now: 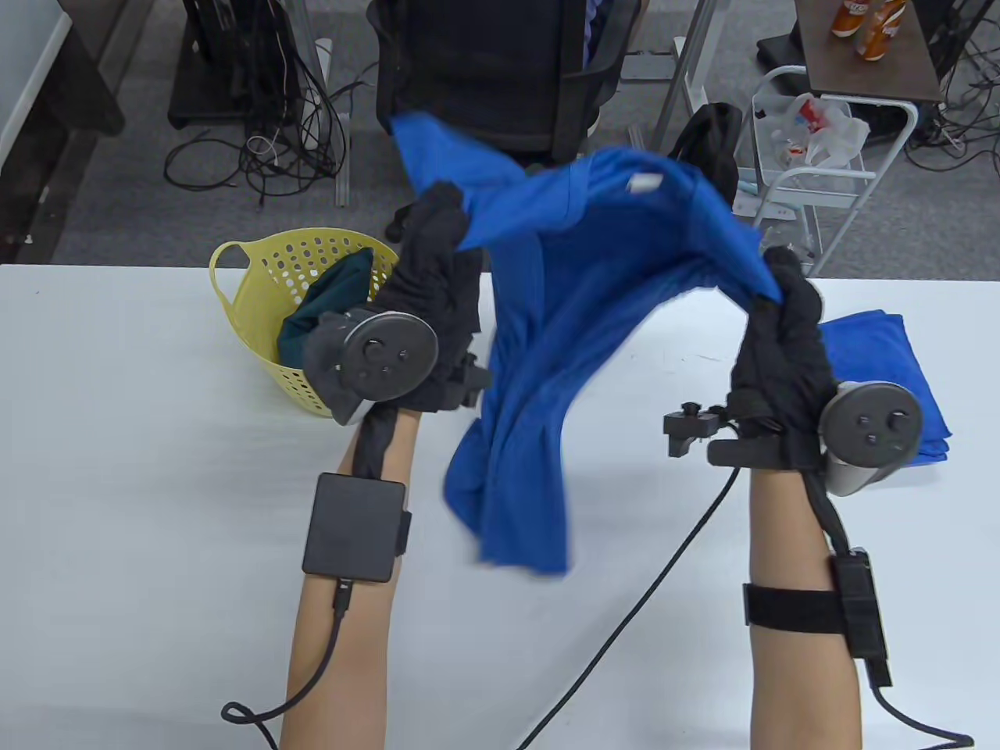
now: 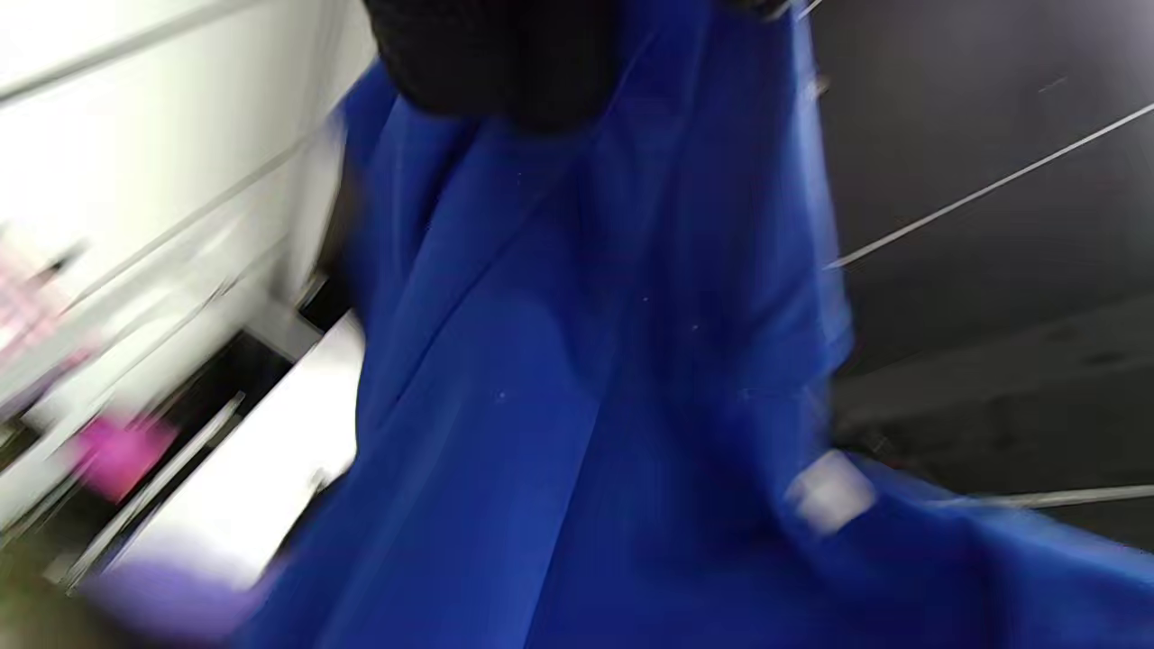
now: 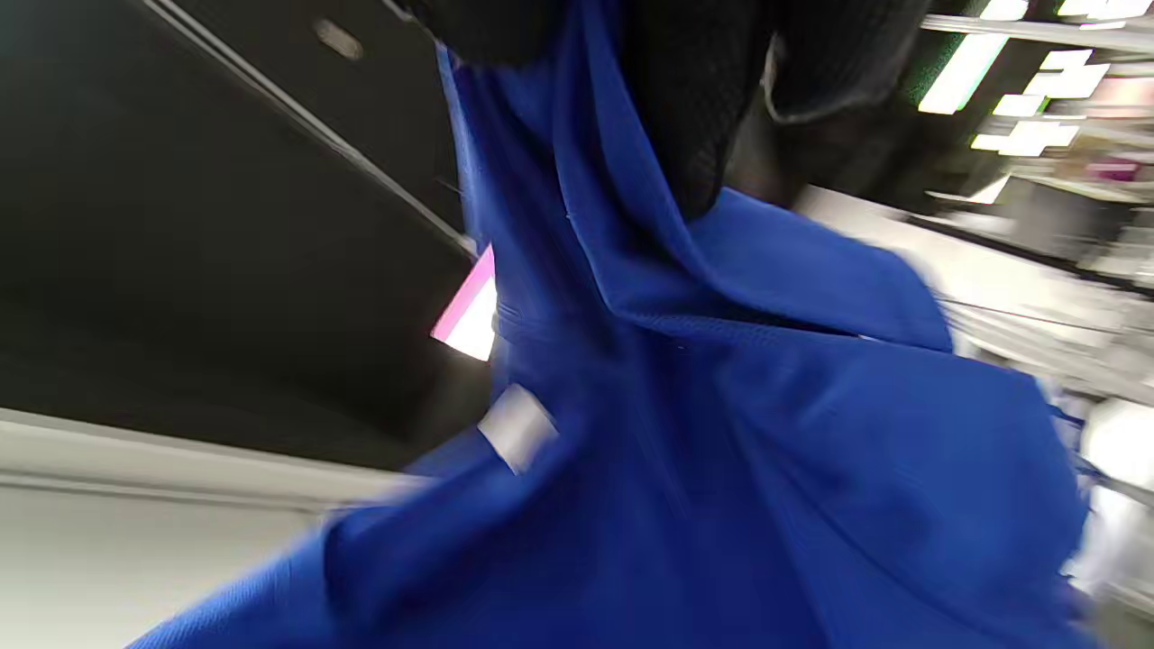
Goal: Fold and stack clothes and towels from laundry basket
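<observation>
A blue shirt [image 1: 562, 328] hangs in the air above the white table [image 1: 141, 469], blurred with motion. My left hand [image 1: 437, 226] grips its upper left edge. My right hand [image 1: 777, 285] grips its upper right edge. A white label [image 1: 645, 183] shows near the collar. The shirt fills the left wrist view [image 2: 586, 406] and the right wrist view [image 3: 721, 469], hanging from my gloved fingers [image 2: 487, 54] at the top. A yellow laundry basket [image 1: 266, 289] stands at the table's back left with a dark green garment [image 1: 328, 305] in it. A folded blue towel [image 1: 891, 375] lies at the right.
A black office chair [image 1: 500, 70] stands beyond the table's far edge. A white wire cart [image 1: 812, 180] with bags stands at the back right. Cables run from my wrists over the table's front part [image 1: 625, 617].
</observation>
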A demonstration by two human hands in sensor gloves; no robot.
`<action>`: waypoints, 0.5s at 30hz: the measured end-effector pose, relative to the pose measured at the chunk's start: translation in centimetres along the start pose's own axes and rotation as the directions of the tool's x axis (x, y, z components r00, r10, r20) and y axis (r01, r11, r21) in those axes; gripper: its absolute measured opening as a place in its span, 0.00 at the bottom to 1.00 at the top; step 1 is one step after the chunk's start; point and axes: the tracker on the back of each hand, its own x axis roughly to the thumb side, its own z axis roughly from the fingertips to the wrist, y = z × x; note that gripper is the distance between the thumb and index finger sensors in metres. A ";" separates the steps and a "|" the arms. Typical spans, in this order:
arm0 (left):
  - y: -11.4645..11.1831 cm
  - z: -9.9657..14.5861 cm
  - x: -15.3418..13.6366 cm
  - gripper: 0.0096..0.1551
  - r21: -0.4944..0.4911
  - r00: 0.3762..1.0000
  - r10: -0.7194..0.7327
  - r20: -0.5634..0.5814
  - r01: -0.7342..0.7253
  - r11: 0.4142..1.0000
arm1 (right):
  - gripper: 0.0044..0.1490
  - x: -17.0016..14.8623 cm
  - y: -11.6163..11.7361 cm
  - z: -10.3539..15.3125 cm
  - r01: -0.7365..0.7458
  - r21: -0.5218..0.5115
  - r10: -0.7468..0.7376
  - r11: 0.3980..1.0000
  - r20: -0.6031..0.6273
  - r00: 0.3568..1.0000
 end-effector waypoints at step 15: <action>-2.9 21.2 -7.2 0.24 -0.771 0.969 -0.228 -0.093 0.075 0.632 | 0.26 -11.9 -7.5 16.2 -0.421 0.376 0.546 0.826 -0.345 0.763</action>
